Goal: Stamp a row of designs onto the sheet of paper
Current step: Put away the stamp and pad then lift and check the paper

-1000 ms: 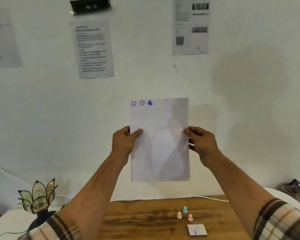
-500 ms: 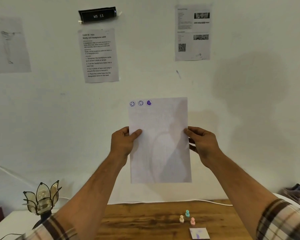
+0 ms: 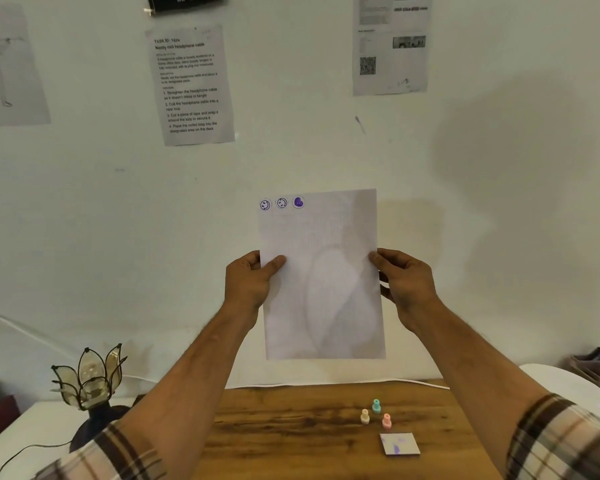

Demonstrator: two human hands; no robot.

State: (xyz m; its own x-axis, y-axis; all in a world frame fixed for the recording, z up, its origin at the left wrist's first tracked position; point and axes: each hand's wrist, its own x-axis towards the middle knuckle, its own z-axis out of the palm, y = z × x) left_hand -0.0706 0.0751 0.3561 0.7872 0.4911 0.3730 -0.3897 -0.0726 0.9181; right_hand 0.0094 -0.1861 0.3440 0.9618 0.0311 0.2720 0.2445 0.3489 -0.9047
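Fingers (image 3: 274,264) of both hands pinch the sheet of paper's (image 3: 323,271) side edges, best kept taut and upright above the counter (image 3: 291,427), stamped row (image 3: 282,203) unsmudged.

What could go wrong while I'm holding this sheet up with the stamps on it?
The left hand and right hand pinch the sheet only at its side edges, so it could bend or slip. The purple prints at the top left may be wet; a finger there could smudge them. Lowering the sheet could knock over the three small stamps standing on the table.
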